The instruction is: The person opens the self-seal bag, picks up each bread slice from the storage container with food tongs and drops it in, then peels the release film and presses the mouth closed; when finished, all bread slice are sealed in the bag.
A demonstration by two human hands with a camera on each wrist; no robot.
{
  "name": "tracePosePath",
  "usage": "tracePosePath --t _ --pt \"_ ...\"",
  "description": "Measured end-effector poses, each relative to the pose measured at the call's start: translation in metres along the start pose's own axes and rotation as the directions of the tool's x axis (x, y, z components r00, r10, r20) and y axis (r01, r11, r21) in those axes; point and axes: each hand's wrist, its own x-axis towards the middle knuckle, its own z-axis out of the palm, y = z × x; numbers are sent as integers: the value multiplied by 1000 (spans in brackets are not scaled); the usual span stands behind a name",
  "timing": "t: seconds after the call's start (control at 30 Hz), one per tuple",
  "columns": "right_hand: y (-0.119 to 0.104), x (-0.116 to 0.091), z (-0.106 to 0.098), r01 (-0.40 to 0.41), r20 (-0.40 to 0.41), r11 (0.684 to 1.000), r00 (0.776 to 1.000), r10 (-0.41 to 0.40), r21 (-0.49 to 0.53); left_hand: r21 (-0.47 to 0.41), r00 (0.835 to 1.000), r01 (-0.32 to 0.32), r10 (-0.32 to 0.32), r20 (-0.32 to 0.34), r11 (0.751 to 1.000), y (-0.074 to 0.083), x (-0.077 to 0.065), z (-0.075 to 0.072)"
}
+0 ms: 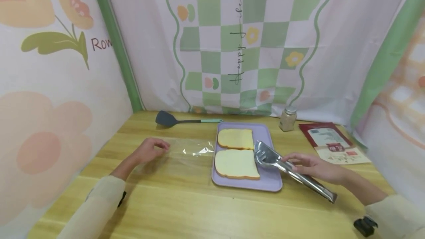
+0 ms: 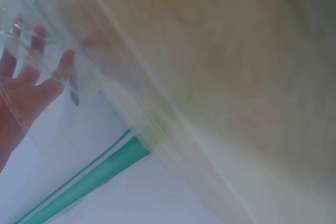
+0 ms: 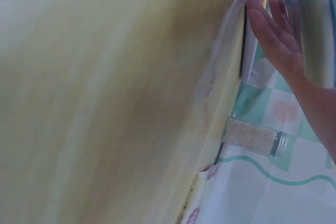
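Observation:
My right hand [image 1: 313, 165] has its thumb and fingers about a pair of metal tongs [image 1: 299, 176]. The head of the tongs is over the right side of a lilac tray [image 1: 270, 183], by two slices of bread [image 1: 236, 163], one behind the other. The right wrist view shows the metal handle [image 3: 317, 40] in front of the palm. To the tray's left, my left hand [image 1: 149, 151] is at a clear plastic bag [image 1: 186, 158] spread on the table. In the left wrist view, its spread fingers [image 2: 37, 40] show through clear film.
A dark spatula [image 1: 166, 119] with a pale green handle lies behind the bag. At the back right stand a small jar [image 1: 288, 119] with a metal lid and, beside it, a flat red and cream packet [image 1: 333, 143]. Printed curtains [image 1: 152, 47] close off the back and sides.

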Motion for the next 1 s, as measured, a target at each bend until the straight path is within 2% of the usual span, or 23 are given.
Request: tracePosePath --t 0.07,0.13,0.27,0.33,0.57,0.6,0.7,0.83,0.9,1.0 --pt "3 0 1 12 25 1000 1000 -12 29 1 1000 -6 6 1 1000 0 0 0" --pt "5 1 2 29 64 994 997 -36 101 -6 1000 -4 4 0 1000 1 -1 -1" --pt "7 3 1 48 132 962 988 -86 270 -16 1000 18 -18 1 1000 2 -3 -1" --pt "8 3 0 28 141 956 987 -72 294 -17 1000 25 -25 5 1000 1 -3 -1" --pt "13 -14 -16 -52 60 991 997 45 122 -18 999 32 -32 11 999 -1 -4 0" --pt "13 -17 -18 -46 43 994 998 42 101 -19 999 32 -31 11 999 -1 -4 -1" --pt "11 -26 -26 -3 -23 999 1000 2 -49 -20 999 32 -31 12 999 0 -4 -1" --pt "4 -37 -32 61 -116 955 988 -98 -289 -19 1000 22 -22 19 1000 0 -3 -1" --pt "-1 -40 -34 89 -115 953 985 -127 -290 -15 1000 17 -16 22 1000 0 -2 -1" --pt "-8 -40 -37 107 -65 980 991 -120 -170 -12 1000 14 -14 21 1000 -1 -2 -1"
